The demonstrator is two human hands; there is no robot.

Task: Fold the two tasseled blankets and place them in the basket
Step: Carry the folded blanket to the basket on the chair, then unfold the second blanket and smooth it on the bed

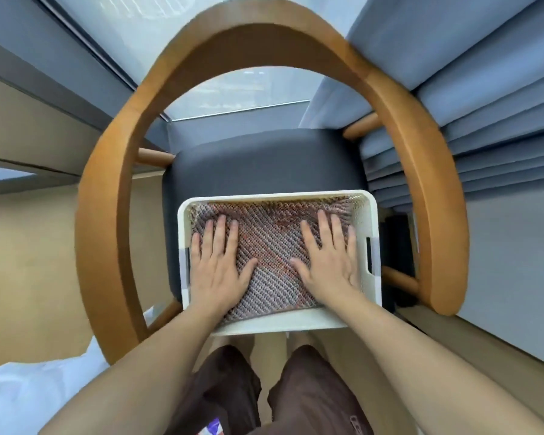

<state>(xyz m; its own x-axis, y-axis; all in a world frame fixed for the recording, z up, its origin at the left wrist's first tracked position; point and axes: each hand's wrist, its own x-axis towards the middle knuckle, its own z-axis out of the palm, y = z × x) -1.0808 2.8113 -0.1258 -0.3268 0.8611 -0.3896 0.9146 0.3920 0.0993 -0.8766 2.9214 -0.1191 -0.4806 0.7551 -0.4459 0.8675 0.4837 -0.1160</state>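
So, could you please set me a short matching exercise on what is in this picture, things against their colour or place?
Things:
1. basket
2. blanket
3. chair seat
4. curtain

Descriptions:
A. dark grey, under the basket
B. pale blue, hanging in pleats at the right
C. cream, standing on the seat
D. woven red and grey, lying folded in the basket under both hands

Pairs: 1-C, 2-D, 3-A, 4-B
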